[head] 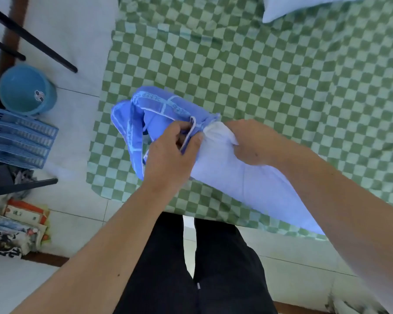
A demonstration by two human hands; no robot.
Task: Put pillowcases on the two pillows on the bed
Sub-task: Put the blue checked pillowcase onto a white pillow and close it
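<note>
I see my left hand (168, 150) with its fingers curled, pinching the rumpled hem of the blue pillowcase (143, 116), a soft cloth with white printed bands, bunched near the bed's near edge. My right hand (252, 143) grips the white pillow (247, 184) by its pointed corner, fingers curled into the smooth plump fabric, right at the pillowcase's opening. The pillow lies slantwise over the near edge of the green-and-white checkered sheet (270, 75). The second white pillow (288, 5) rests at the bed's far edge. On the tiled floor to the left sit a round blue plastic basin (25, 89) and a slatted blue tray rack (16, 141).
</note>
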